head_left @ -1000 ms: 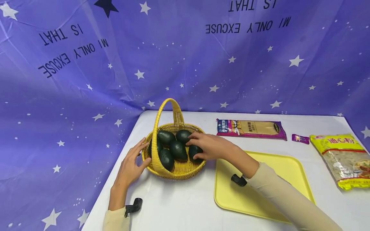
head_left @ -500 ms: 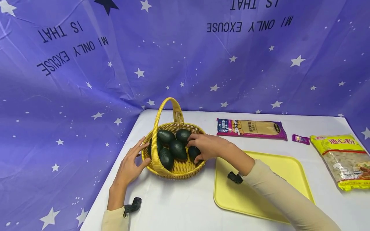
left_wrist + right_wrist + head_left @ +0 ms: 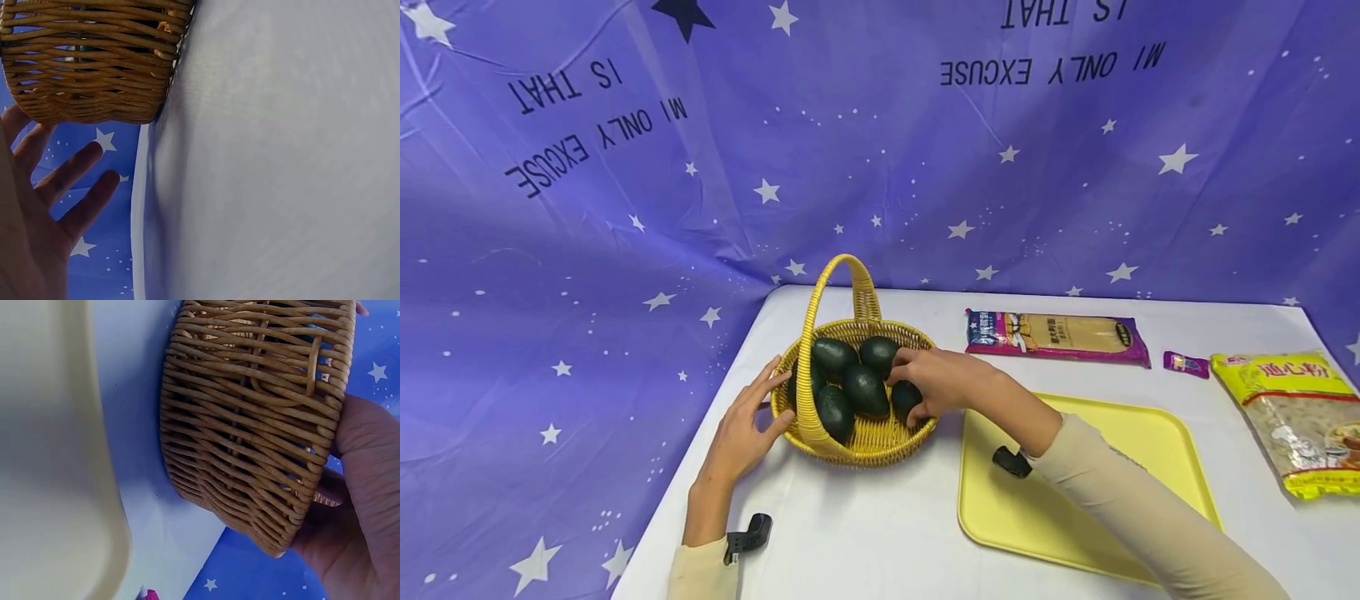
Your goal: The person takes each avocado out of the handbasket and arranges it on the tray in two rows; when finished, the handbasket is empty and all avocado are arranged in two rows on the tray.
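Note:
A yellow wicker basket (image 3: 880,457) with a tall arched handle stands on the table and holds several dark green avocados (image 3: 865,392). My right hand (image 3: 943,382) reaches over its right rim, with fingers and thumb curled round the rightmost avocado (image 3: 906,402), which is partly covered by the hand. In the right wrist view the basket's woven side (image 3: 250,412) hides the fingertips. My left hand (image 3: 741,433) rests its fingertips at the left rim, thumb spread toward the front. The left wrist view shows straight, parted fingers (image 3: 69,172) beside the basket wall (image 3: 94,75).
A yellow tray (image 3: 1000,533) lies right of the basket, under the right forearm. Behind it is a purple pack of spaghetti (image 3: 1067,336). Farther right are a small purple packet (image 3: 1186,364) and a yellow bag of macaroni (image 3: 1292,421). A starry purple cloth (image 3: 887,167) hangs behind the table.
The right hand's thumb and fingers have closed in around the rightmost avocado and sit slightly lower in the basket. The left hand stays at the rim.

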A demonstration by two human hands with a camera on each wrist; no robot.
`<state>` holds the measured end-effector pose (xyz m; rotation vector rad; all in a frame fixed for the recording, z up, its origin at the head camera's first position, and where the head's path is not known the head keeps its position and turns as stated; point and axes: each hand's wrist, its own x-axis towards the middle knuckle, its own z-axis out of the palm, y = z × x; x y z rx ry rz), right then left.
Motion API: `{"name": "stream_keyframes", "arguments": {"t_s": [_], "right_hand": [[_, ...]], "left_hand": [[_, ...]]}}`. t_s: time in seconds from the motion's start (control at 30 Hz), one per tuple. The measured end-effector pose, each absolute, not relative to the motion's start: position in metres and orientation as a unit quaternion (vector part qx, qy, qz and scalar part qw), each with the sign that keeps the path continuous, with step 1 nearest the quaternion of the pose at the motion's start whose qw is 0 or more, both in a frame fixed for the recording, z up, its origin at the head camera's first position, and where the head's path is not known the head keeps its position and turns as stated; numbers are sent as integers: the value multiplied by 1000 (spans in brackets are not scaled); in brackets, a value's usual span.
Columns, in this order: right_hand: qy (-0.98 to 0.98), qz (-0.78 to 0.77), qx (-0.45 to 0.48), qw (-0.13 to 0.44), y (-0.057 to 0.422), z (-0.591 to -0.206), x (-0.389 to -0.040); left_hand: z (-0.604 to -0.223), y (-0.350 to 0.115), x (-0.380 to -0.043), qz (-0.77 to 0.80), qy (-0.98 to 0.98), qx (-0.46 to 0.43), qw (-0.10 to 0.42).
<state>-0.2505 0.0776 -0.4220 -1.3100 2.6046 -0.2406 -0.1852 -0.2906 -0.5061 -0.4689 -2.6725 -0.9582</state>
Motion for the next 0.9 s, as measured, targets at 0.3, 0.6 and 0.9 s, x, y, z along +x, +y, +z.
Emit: {"name": "stream_keyframes", "arguments": {"t_s": [0.3, 0.6, 0.9], "right_hand": [[888, -80, -436, 121, 77, -422, -250], [883, -127, -447, 68, 97, -412, -248], [863, -175, -473, -25, 122, -402, -244]], "left_hand": [[-507, -289, -186, -327, -920, -168, 136], [-506, -283, -189, -331, -919, -170, 129], [-505, -290, -184, -323, -924, -158, 129]]}}
